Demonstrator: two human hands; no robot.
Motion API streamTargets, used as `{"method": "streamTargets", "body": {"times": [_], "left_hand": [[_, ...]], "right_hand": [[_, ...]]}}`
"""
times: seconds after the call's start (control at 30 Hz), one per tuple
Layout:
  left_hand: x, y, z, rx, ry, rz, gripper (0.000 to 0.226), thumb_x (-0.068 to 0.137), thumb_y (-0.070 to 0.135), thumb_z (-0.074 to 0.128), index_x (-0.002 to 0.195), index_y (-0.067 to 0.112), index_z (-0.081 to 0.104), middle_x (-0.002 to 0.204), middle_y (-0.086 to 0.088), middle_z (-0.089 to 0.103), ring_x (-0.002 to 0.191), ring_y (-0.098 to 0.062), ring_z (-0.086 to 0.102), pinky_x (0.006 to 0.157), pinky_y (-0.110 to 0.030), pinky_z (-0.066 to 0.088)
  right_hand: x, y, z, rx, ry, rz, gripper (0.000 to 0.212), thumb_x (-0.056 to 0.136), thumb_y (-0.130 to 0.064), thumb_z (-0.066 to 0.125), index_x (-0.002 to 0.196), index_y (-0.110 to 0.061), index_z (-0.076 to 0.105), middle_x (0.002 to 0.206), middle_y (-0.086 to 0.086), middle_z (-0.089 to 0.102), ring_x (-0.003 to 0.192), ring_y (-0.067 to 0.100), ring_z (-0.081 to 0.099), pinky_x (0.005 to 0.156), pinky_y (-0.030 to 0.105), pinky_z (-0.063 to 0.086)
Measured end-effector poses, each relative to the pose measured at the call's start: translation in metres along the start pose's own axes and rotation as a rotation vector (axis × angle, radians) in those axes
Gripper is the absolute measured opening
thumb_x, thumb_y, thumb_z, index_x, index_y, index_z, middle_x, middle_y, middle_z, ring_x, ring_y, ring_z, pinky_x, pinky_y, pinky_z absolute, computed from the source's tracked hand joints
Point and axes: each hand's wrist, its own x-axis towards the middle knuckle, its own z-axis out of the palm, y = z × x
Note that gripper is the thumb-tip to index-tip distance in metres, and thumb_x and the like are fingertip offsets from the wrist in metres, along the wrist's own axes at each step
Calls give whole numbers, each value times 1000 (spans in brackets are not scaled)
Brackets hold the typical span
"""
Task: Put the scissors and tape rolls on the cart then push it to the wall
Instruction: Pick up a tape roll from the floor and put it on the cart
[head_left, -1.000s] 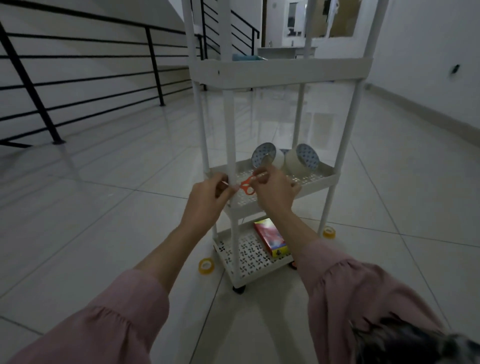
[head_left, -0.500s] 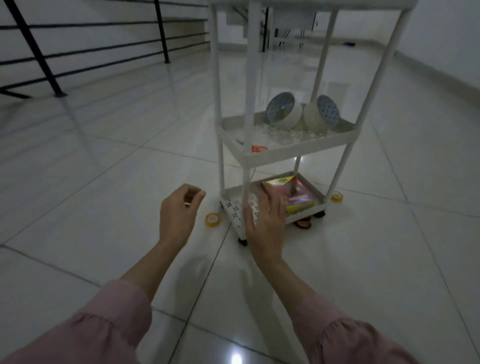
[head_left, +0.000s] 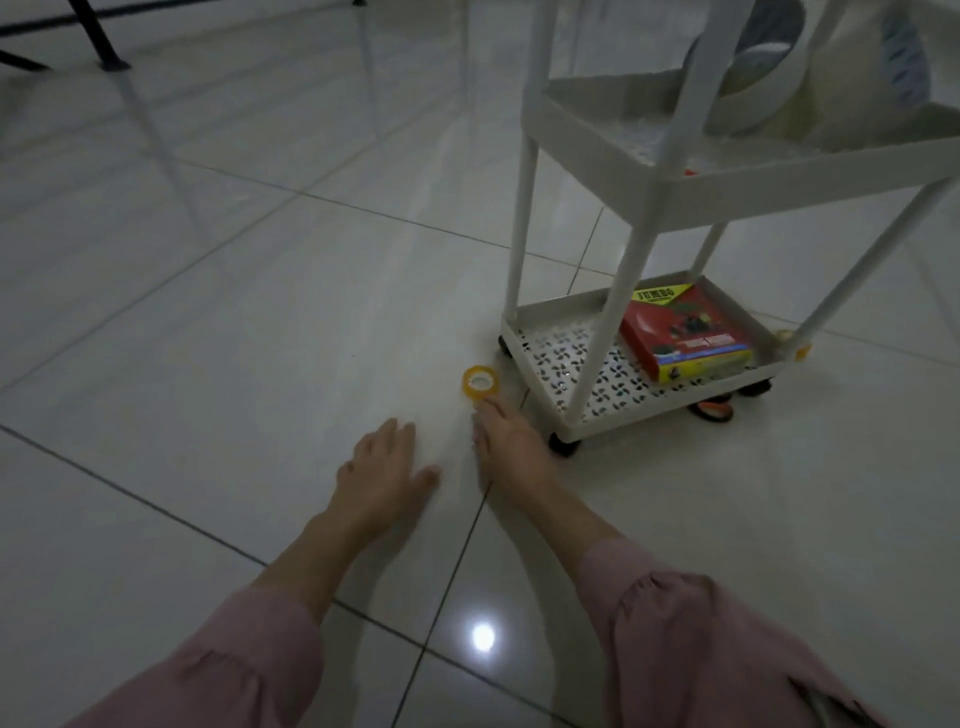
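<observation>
The right hand (head_left: 511, 449) reaches low to the floor (head_left: 234, 338), and its fingertips (head_left: 492, 408) are at the near edge of a small yellow tape roll (head_left: 480, 383) that lies flat beside the cart (head_left: 597, 374). The fingers are loosely open and grip nothing. The left hand (head_left: 382, 475) is open too, palm down, empty, just beside the right one. On the middle shelf (head_left: 779, 171) stand two big tape rolls (head_left: 763, 67), and a bit of red scissors (head_left: 690, 172) shows there. A red box (head_left: 683, 332) lies on the bottom shelf. Another yellow roll (head_left: 802, 351) lies behind the far leg.
</observation>
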Motion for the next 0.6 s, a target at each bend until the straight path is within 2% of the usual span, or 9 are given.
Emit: {"method": "streamTargets", "body": {"times": [0.07,0.23,0.3,0.37,0.47,0.53,0.6], "left_hand": [[4,-2,11,130,-23,-3,72,90,58,32,147,25,3,159,-3,-6,145,-28,-1,114,-49,14],[8,-8,15,197,-33,1,75,88,61,30,147,27,-1,159,-2,-11,145,-28,-3,113,-50,13],[8,-6,12,185,-54,-7,75,89,60,31,147,26,-1,159,-2,-11,145,-28,-4,113,-50,12],[5,-3,10,137,-73,-22,72,90,57,33,148,25,2,159,-3,-9,146,-27,-3,115,-49,12],[1,-5,5,38,-83,-36,65,93,50,35,146,16,19,159,-8,6,145,-27,9,117,-43,17],[-7,-2,-5,-17,-110,-24,59,94,45,36,139,8,35,154,-13,24,141,-27,25,114,-37,24],[-22,9,-20,-94,-63,-36,57,94,44,38,137,7,40,148,-15,37,135,-26,36,110,-34,28]], "right_hand": [[19,2,8,-58,25,-21,28,85,4,48,113,-1,49,126,13,49,103,34,54,71,34,39],[33,-1,11,-140,-5,23,33,76,17,47,103,-1,50,119,16,51,104,33,52,71,35,39],[27,-1,13,-113,2,26,25,79,13,50,99,-2,53,114,16,54,101,32,53,70,34,39],[13,1,14,-58,-7,16,21,82,4,53,102,-3,56,113,15,56,100,31,54,75,34,43],[-13,4,4,90,0,-33,19,82,1,55,100,-1,61,106,18,59,97,33,56,79,37,44],[-29,3,-11,195,-7,-57,16,83,-3,56,98,0,63,104,19,61,96,34,57,82,38,44],[-45,2,-34,254,-31,-77,17,86,-7,56,101,-1,63,106,18,62,96,32,58,83,35,43]]}}
